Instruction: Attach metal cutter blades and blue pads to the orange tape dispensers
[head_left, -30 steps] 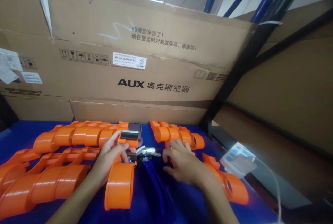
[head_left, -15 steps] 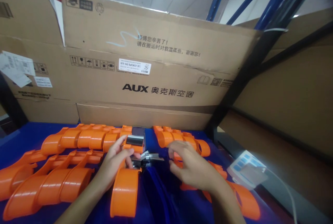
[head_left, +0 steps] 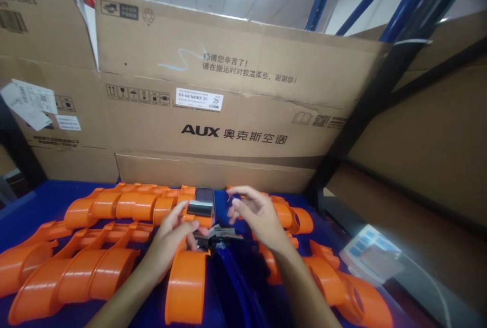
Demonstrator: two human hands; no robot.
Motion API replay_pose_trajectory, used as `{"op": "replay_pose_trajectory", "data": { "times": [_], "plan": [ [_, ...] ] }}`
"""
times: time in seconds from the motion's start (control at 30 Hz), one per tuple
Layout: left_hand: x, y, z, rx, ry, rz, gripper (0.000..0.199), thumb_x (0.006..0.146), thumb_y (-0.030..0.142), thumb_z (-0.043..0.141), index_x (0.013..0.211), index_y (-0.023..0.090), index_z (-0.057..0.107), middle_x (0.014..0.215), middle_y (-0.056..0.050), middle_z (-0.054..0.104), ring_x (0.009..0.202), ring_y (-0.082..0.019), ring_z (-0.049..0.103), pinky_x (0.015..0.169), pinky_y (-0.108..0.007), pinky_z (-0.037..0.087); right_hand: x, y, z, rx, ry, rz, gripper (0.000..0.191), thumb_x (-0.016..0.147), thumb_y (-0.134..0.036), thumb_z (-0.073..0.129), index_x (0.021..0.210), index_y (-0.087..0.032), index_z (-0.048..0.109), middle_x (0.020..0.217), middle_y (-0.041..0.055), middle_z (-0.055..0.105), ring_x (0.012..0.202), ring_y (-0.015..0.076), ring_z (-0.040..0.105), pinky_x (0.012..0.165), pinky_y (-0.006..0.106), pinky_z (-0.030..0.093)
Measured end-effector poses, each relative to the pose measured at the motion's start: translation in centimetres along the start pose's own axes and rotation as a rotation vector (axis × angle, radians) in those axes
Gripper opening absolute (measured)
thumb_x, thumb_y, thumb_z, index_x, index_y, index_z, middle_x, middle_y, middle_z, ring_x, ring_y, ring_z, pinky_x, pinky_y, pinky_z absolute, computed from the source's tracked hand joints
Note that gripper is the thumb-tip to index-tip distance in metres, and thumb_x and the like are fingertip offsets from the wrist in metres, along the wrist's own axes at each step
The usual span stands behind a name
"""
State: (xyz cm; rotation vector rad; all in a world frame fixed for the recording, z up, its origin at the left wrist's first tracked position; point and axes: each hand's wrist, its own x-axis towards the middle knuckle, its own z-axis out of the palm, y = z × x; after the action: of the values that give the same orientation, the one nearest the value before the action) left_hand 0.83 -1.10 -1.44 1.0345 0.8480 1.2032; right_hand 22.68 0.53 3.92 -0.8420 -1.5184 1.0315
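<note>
Over the middle of the blue bench [head_left: 28,198], the left hand [head_left: 171,236] pinches an orange dispenser [head_left: 186,287] between thumb and fingers, its broad ring toward the person and its far end, bearing a dark strip [head_left: 200,209] with a pale toothed edge, pointing away. A steady grip on the narrow part, with the strip facing up, suits this hold; fingertips are best kept off the teeth, which look sharp.

The right hand [head_left: 256,216] hangs just across from it, fingers bent and thumb near them; whether anything small sits between them cannot be told. Coming in from the side, level with the strip, would probably spare the left hand a twist.

Just beside the left fingertips lies a heap of metal strips [head_left: 222,233], overlapping and likely to snag, with dark blue folds [head_left: 228,272] nearer the person. Behind the dispenser lies a phone [head_left: 206,195], close enough to be knocked.

Farther out, orange dispensers in rows [head_left: 127,206] crowd the left side, and more orange pieces [head_left: 329,274] limit the right forearm's room. Beyond them sit a white device [head_left: 373,254] with a cable and, at the back, a tall cardboard panel [head_left: 236,160].
</note>
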Motion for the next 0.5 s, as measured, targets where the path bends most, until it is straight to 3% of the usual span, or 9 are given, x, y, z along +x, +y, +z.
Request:
{"op": "replay_pose_trajectory", "data": {
  "times": [0.1,0.17,0.3,0.43,0.5],
  "plan": [
    [-0.1,0.2,0.3,0.021,-0.041,0.013,0.054,0.081,0.038,0.075,0.127,0.017,0.055,0.082,-0.007,0.078,0.050,-0.013,0.063,0.055,-0.023,0.047,-0.4,0.6,0.9,0.066,0.079,0.061,0.032,0.084,-0.047,0.076,0.100,-0.020,0.067,0.059,-0.0040,0.065,0.045,0.0135,0.061,0.046,0.026,0.052],
    [-0.2,0.2,0.5,0.020,-0.046,0.023,0.053,0.080,0.040,0.076,0.124,0.018,0.056,0.078,-0.006,0.077,0.049,-0.014,0.062,0.053,-0.024,0.047,-0.7,0.7,1.3,0.104,0.117,0.076,0.031,0.083,-0.046,0.078,0.098,-0.020,0.068,0.059,-0.0031,0.066,0.045,0.0142,0.061,0.045,0.026,0.052],
    [-0.5,0.3,0.8,0.004,-0.045,0.037,0.054,0.082,0.041,0.075,0.126,0.020,0.052,0.070,-0.001,0.073,0.048,-0.014,0.061,0.054,-0.024,0.049,-1.0,1.0,1.8,0.149,0.171,0.046,0.024,0.083,-0.040,0.080,0.093,-0.021,0.070,0.075,0.0022,0.073,0.063,0.0187,0.071,0.058,0.030,0.059],
    [-0.7,0.6,1.3,0.035,-0.068,0.080,0.047,0.080,0.041,0.078,0.117,0.021,0.058,0.084,-0.005,0.073,0.071,-0.020,0.072,0.056,-0.024,0.054,-1.3,1.5,2.4,0.180,0.213,0.007,0.023,0.081,-0.041,0.081,0.092,-0.023,0.072,0.088,0.0040,0.073,0.083,0.0241,0.073,0.071,0.037,0.063],
    [-0.8,0.8,1.5,0.054,-0.068,0.111,0.043,0.081,0.042,0.077,0.114,0.021,0.060,0.087,-0.006,0.072,0.072,-0.020,0.072,0.055,-0.024,0.054,-1.4,1.7,2.7,0.108,0.224,-0.027,0.021,0.082,-0.041,0.080,0.093,-0.024,0.075,0.093,0.0048,0.072,0.087,0.0235,0.071,0.077,0.038,0.062]
  ]
}}
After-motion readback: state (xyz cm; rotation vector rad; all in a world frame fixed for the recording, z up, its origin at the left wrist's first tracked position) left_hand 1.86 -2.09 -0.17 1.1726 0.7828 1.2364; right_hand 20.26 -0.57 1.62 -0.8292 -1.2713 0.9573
